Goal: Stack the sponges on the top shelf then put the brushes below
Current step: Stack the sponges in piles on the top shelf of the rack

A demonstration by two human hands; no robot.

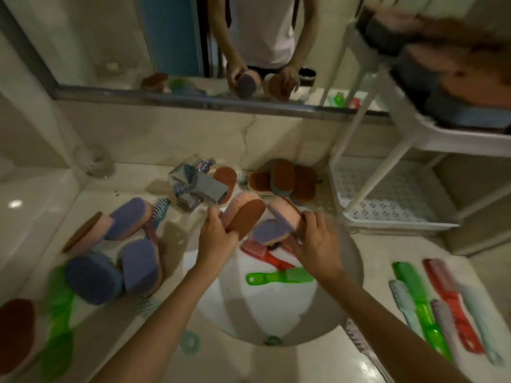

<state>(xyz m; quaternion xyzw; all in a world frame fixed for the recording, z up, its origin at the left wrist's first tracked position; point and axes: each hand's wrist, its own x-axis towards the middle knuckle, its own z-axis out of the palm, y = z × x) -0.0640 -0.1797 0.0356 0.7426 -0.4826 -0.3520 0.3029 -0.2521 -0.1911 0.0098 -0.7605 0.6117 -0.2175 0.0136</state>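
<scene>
Aloft over sink (276, 308): sponge (244, 221) per hand (218, 240)

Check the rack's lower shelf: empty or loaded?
Empty as far as visible: the lower shelf shows only bare perforated plastic, nothing on it. The sponges sit on the top shelf.

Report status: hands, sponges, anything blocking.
Left hand grips brown-faced sponge, right hand grips pink sponge, both over sink. Top shelf holds a blurred stack. Nothing seen blocking.
</scene>
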